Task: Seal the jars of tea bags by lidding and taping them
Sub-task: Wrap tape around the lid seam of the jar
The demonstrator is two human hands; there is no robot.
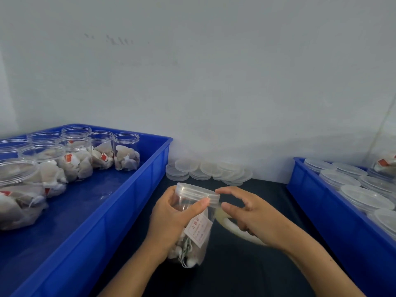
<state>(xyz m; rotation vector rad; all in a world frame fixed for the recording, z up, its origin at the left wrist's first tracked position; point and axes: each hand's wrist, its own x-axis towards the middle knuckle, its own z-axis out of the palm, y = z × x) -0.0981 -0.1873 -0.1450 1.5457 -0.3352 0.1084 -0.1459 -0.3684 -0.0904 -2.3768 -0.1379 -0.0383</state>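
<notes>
Dim, bluish, soft light; edges bend, slight blur.

Clear glossy plastic jar point(194, 213) and lid point(198, 192); blue smooth plastic trays point(137, 189); paper label point(198, 231)

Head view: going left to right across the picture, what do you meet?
Left blue tray of open jars of tea bags → left hand gripping the lidded jar → right hand → right blue tray of lidded jars.

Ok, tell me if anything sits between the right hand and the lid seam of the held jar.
Nothing visible does. The right hand is beside the lid of the jar, which the left hand grips; a roll of tape hangs under the right hand.
</notes>
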